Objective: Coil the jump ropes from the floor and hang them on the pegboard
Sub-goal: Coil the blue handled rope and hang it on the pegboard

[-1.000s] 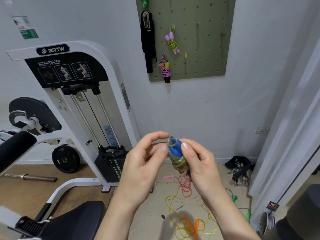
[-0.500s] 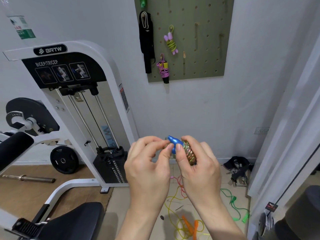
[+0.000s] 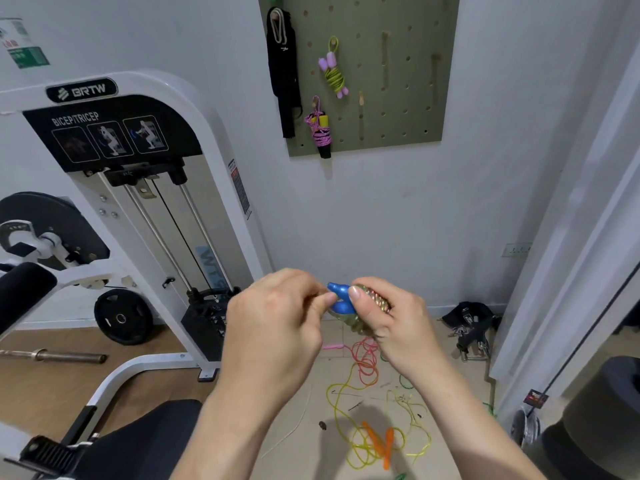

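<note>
Two coiled ropes [image 3: 334, 76] hung on the pegboard [image 3: 398, 74] at upper centre, while we gripped a blue-handled coil [image 3: 372, 299] in our right hand [image 3: 391, 320], pinched it with our left hand [image 3: 273, 327], and tangled ropes [image 3: 377, 441] waited on the floor below.

Tiled floor [image 3: 311, 452], loose yellow jump rope [image 3: 367, 448] with orange handles [image 3: 375, 441], red rope [image 3: 367, 362] beside it, black straps [image 3: 471, 323] by wall

The held coil [image 3: 373, 301] is gold-green braid with blue handles [image 3: 341, 300]. On the olive pegboard [image 3: 398, 98] hang a lime rope [image 3: 335, 77] with lilac handles [image 3: 327, 62], a pink-and-black speckled rope [image 3: 321, 135] and a black strap [image 3: 284, 74]. Lower centre, a yellow rope [image 3: 365, 446] has orange handles [image 3: 387, 445] beside a red rope [image 3: 367, 360].
</note>
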Available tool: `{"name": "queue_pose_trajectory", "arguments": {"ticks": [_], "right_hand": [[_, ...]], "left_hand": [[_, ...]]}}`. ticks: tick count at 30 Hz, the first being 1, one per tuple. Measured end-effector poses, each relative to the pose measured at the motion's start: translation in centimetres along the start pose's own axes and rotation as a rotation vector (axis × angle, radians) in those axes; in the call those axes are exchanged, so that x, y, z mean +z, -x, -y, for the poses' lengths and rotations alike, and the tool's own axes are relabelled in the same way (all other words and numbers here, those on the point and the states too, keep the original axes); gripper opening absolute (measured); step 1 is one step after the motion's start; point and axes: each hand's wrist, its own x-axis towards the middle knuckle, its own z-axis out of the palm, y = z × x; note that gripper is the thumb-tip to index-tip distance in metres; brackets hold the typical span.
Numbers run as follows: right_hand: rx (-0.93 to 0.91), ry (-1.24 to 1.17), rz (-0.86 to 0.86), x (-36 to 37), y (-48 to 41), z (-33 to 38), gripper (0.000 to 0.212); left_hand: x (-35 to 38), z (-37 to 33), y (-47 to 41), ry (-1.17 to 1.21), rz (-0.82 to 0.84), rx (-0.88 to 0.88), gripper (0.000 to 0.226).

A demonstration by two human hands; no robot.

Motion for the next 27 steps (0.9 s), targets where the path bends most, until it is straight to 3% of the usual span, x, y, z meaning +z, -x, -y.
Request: {"name": "queue_pose_trajectory", "arguments": {"ticks": [3,5,8,11,13,17,21,23,25,27], "right_hand": [[0.094,-0.313,0.235,-0.2,0.2,0.6,0.031],[0.12,-0.356,0.256,0.2,0.6,1.3,0.04],[0.096,-0.204,0.111,1.0,1.3,2.5,0.05],[0.054,0.137,0.039,1.1,1.5,2.5,0.052],[0.102,0.141,0.045,1.2,1.2,1.2,0.053],[0.278,-0.311,0.2,2.3,0.6,-1.8,0.046],[0.356,-0.57,0.394,2.7,-0.1,-3.0,0.038],[0.439,-0.565,0.484,3.1,-0.7,-3.2,0.027],[0.456,-0.383,0.539,3.6,-1.2,-3.1,0.022],[0.392,-0.279,0.506,4.3,-1.7,-2.2,0.042]], "left_hand": [[-0.8,1.2,-1.7,0.049,-0.012,-0.157,0.016],[-0.7,2.4,-2.9,0.114,-0.018,-0.304,0.014],[0.6,4.3,-3.9,0.303,0.031,-0.579,0.016],[1.9,5.5,-3.8,0.455,0.065,-0.742,0.019],[2.1,5.6,-3.5,0.486,0.11,-0.746,0.019],[1.2,5.3,-2.5,0.417,0.207,-0.627,0.016],[1.4,5.6,-1.7,0.795,0.241,-0.784,0.018],[1.9,6.4,-1.6,0.853,0.334,-0.814,0.02],[2.2,7.5,-1.6,0.854,0.401,-0.779,0.021],[2.5,8.4,-1.8,0.874,0.447,-0.729,0.021]]}}
